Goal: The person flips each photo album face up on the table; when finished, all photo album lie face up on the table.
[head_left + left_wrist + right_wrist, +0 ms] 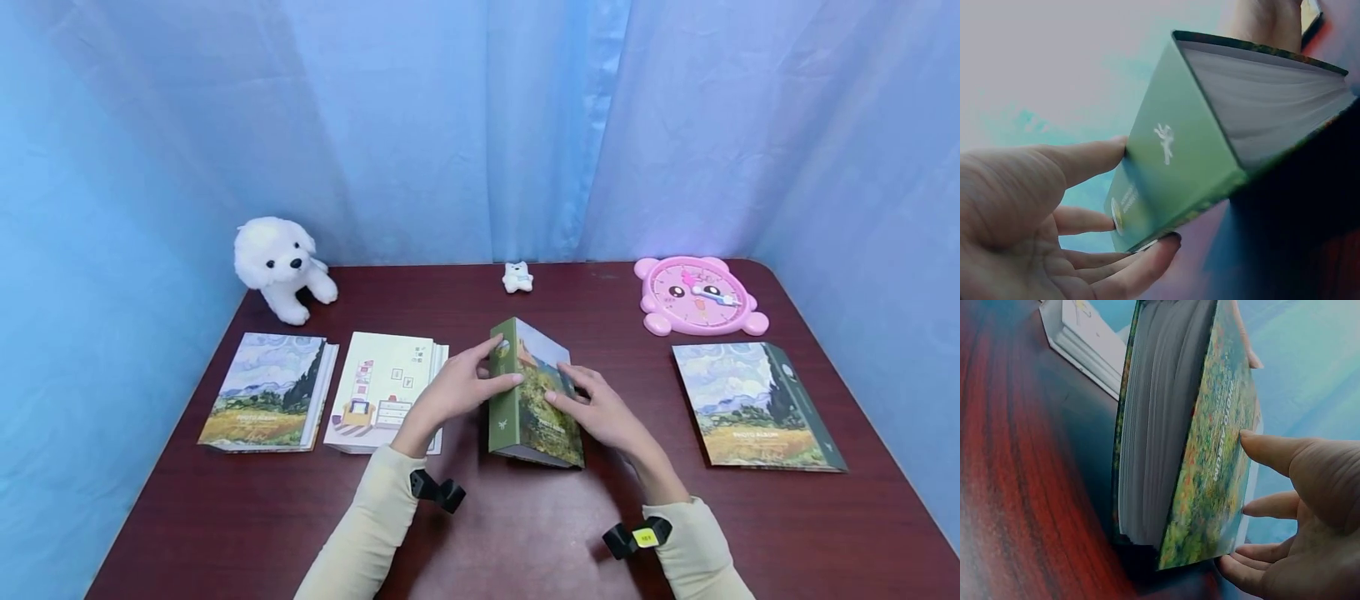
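Observation:
A photo album with a green spine and a painted landscape cover stands tilted at the middle of the table, held between both hands. My left hand grips the spine side; in the left wrist view its thumb lies at the spine's edge and the other fingers reach round the far end. My right hand holds the cover side, its thumb on the front cover and its fingers at the far edge. White page edges face the right wrist camera. Some fingertips are hidden behind the album.
Left of the album lie a cream album and a landscape album; another landscape album lies at the right. Along the back are a white plush dog, a small white bear figure and a pink toy clock.

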Demonstrator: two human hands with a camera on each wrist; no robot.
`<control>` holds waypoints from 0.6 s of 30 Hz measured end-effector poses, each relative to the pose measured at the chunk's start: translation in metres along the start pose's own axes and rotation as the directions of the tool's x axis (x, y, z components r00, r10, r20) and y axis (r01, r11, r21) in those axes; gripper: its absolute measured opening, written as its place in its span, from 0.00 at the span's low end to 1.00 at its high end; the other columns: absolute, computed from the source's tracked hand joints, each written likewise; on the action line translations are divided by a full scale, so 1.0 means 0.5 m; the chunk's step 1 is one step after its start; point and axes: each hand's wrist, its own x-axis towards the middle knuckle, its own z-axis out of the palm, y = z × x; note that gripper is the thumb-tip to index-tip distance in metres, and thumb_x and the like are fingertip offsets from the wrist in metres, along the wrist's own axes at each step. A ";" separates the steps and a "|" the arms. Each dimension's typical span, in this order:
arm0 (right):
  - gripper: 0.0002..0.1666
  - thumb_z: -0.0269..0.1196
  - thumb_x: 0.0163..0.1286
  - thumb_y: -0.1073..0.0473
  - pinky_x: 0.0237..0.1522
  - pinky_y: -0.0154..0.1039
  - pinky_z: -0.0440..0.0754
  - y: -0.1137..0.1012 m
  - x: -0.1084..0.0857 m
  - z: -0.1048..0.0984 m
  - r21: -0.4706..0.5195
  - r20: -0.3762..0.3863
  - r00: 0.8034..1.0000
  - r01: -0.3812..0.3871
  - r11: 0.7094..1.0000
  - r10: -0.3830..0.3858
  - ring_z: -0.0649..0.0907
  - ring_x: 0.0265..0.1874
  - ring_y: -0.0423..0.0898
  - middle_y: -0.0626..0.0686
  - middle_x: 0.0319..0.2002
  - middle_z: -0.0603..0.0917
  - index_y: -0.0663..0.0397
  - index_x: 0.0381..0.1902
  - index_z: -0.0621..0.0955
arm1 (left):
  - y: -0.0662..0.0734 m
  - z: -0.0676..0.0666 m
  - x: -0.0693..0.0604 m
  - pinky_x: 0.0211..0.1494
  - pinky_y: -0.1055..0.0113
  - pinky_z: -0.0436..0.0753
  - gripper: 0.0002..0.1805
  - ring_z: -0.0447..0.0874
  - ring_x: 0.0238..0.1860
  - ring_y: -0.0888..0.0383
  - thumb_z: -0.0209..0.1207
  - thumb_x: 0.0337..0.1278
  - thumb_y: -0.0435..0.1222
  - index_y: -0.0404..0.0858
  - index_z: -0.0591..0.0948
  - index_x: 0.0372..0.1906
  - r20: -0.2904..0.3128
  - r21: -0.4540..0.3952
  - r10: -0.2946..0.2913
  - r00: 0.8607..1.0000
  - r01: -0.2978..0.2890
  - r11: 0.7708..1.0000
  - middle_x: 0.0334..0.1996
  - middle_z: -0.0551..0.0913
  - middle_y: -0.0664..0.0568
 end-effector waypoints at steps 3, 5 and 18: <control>0.43 0.60 0.68 0.44 0.65 0.59 0.66 0.003 -0.001 -0.001 -0.021 -0.001 1.000 -0.006 1.000 0.006 0.60 0.69 0.65 0.68 0.71 0.54 0.56 0.73 0.60 | -0.010 0.004 0.003 0.43 0.62 0.84 0.40 0.81 0.54 0.50 0.60 0.59 0.52 0.45 0.60 0.74 0.009 0.012 -0.012 1.000 0.012 1.000 0.61 0.75 0.39; 0.44 0.60 0.67 0.43 0.64 0.62 0.66 0.005 -0.002 -0.002 -0.063 -0.009 1.000 -0.017 0.998 0.017 0.60 0.69 0.66 0.69 0.71 0.53 0.56 0.74 0.59 | -0.017 0.008 0.005 0.43 0.63 0.83 0.40 0.80 0.55 0.50 0.60 0.60 0.52 0.46 0.60 0.74 0.015 0.024 -0.029 0.999 0.029 0.999 0.62 0.74 0.40; 0.47 0.63 0.64 0.42 0.62 0.67 0.62 0.015 -0.001 0.000 -0.216 -0.060 0.998 -0.035 0.976 0.023 0.60 0.68 0.68 0.69 0.72 0.52 0.57 0.73 0.59 | -0.033 0.038 0.025 0.63 0.52 0.73 0.35 0.67 0.67 0.45 0.55 0.63 0.48 0.47 0.60 0.73 -0.039 0.129 -0.117 0.992 0.121 0.984 0.69 0.66 0.40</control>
